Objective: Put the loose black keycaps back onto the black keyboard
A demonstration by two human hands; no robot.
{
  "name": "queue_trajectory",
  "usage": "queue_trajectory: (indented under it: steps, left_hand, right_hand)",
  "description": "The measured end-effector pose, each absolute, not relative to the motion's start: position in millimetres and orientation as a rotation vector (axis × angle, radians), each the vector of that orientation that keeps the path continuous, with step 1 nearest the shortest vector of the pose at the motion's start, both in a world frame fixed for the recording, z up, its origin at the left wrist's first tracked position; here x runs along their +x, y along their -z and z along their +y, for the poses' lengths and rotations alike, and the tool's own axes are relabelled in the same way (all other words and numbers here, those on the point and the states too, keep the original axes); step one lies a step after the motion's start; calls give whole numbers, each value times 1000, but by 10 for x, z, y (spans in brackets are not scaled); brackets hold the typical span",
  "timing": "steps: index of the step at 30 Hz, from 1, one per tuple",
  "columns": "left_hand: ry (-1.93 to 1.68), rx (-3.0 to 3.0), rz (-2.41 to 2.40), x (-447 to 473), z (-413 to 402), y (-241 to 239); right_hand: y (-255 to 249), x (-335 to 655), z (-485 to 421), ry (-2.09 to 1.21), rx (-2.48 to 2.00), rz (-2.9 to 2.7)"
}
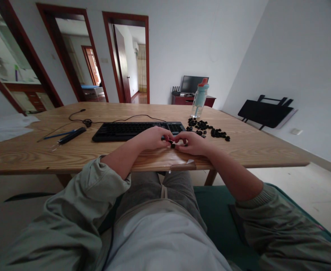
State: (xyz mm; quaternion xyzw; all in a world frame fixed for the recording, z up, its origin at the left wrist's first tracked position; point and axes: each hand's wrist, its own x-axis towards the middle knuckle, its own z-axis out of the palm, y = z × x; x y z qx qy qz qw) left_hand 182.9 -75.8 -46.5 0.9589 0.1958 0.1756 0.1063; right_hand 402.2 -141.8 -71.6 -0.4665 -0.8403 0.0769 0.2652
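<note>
My left hand [154, 137] and my right hand [193, 143] meet fingertip to fingertip above the table's near edge. Their fingers are bent and closed around a small black keycap [172, 145], which shows between the thumbs. How each fingertip bears on it is partly hidden. Just behind my hands lies a black keyboard [120, 130]; my left wrist and fingers cover part of its front right. Loose black keycaps [201, 125] are scattered to the right of the keyboard, beyond my right hand.
A clear bottle [199, 99] with a red and teal top stands behind the keycaps. Left of the keyboard lie a black pen-like tool [72, 135], a blue pen [58, 134], a coiled cable [87, 122] and white paper [9, 126]. Peeling film [184, 165] hangs at the wooden table's front edge.
</note>
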Motion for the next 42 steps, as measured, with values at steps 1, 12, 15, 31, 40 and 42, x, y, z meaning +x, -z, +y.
queue_trajectory:
  steps: [1,12,15,31,40,42]
  left_hand:
    - [-471,2842,580,1819,-735,468]
    - [-345,2907,632,1795,-696,450]
    - [-363,2930,655,1795,-694,454]
    - [-392,2895,619,1783,-729,446]
    - [-374,2890,597,1790,-657,496]
    - [-377,2894,597,1792,-653,497]
  right_hand:
    - [724,4032,-1410,-186,-1257,-2301]
    - [741,4047,-1375,-89,-1213,-2357]
    - [737,4042,-1374,-96,-1219,-2351]
    - [724,4020,-1382,-130,-1219,-2354]
    - [727,4016,-1380,-121,-1212,-2354]
    - [726,4015,-1378,-119,-1217,-2352]
